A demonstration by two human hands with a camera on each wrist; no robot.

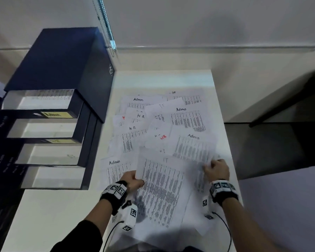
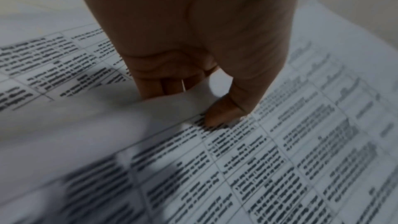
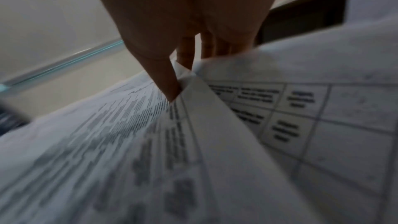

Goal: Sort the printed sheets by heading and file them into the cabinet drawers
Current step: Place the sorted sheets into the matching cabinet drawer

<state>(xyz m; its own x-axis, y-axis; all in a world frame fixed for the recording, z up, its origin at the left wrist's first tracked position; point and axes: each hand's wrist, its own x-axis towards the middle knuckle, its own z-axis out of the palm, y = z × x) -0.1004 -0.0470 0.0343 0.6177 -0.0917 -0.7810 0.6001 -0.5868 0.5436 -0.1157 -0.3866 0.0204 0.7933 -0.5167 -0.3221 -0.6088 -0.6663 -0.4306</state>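
Note:
Printed sheets headed Admin [image 1: 187, 119], H.R [image 1: 133, 139] and IT lie scattered over the white table [image 1: 49, 215]. My left hand [image 1: 133, 180] pinches the left edge of a large IT sheet [image 1: 160, 190], thumb on top [image 2: 224, 113] and fingers [image 2: 163, 86] curled under. My right hand [image 1: 216, 170] pinches the lower right corner of an Admin sheet [image 1: 193, 148]; in the right wrist view thumb [image 3: 165, 83] and fingers clamp a paper fold [image 3: 185, 76]. The dark blue cabinet [image 1: 62, 60] stands at the left with several drawers pulled out, the top one [image 1: 42, 100] holding paper.
A yellow Admin label [image 1: 56, 114] marks one drawer front, and a second yellow label [image 1: 58, 141] sits below it. A dark desk [image 1: 280, 142] adjoins the table's right edge. A blind cord [image 1: 113, 50] hangs behind the cabinet by the wall.

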